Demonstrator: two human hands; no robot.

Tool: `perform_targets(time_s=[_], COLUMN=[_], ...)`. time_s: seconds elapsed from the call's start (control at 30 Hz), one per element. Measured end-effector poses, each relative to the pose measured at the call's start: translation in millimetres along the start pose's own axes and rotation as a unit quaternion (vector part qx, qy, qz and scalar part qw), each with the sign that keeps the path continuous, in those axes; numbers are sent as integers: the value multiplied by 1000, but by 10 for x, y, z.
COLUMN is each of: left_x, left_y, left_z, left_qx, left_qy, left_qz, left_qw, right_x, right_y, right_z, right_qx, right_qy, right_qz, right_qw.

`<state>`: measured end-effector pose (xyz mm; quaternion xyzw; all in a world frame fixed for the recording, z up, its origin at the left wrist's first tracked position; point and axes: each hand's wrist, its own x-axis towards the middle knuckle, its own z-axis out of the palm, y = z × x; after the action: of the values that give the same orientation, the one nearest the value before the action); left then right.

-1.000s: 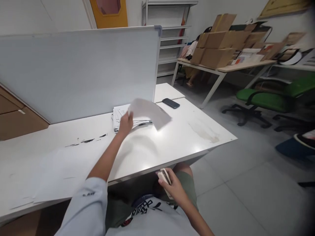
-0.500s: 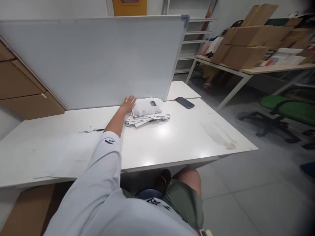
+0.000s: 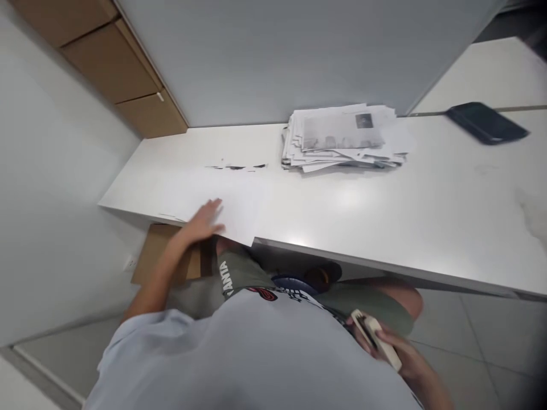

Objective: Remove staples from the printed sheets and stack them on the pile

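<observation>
- Left hand (image 3: 204, 221): flat, fingers spread, palm down on white sheets (image 3: 213, 199) at the near edge of the desk (image 3: 427, 216). Nothing gripped; it only presses on the paper.
- The sheets overhang the desk edge slightly, one corner sticking out past it, just right of the hand.
- Right hand (image 3: 397, 347): down by the lap, below desk level, closed around a cream-coloured stapler (image 3: 376, 339). Blurred, so finger detail is unclear.
- Stack of printed papers (image 3: 342, 136): further back on the desk, untidy, near the base of the whiteboard (image 3: 299, 51). Well apart from both hands.
- Dark smudges (image 3: 235, 167) on the desktop between the sheets and the stack.
- Black phone (image 3: 485, 122): lying flat, right of the stack, near the seam with the next desk.
- Brown cabinets (image 3: 115, 62) behind the whiteboard, top left.
- Cardboard piece (image 3: 154, 250) under the desk, below the left hand.
</observation>
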<state>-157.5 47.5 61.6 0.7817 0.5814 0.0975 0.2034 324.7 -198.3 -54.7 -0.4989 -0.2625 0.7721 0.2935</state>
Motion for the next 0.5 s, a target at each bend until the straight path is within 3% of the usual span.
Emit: perform_targets(time_s=[0.07,0.13,0.23,0.3,0.37,0.5], left_x=[-299,-440,-485,-475,-456,-373], left_y=[77,206,424,547,618,549], left_z=[315,521,650,701,760,815], left_qx=[-10,35,118,132,136,145], left_qy=[-30,-25,-7,-7,-6,25], left_qz=[40,81,159,222,255,190], left_qw=[999,996,980,966,957,971], right_x=[381,742,1069,1118,1073,835], right_y=[-457,-910,-1349,-1401,-1269,-698], right_z=[149,391,785,962,1025,888], right_qx=[7,-37,-79,-55,-13,118], right_qy=[-140,-265,-334,-337,-314,-159], right_qz=[-19,-37,-78,-116,-142,-170], right_qw=[990,963,936,933,939,965])
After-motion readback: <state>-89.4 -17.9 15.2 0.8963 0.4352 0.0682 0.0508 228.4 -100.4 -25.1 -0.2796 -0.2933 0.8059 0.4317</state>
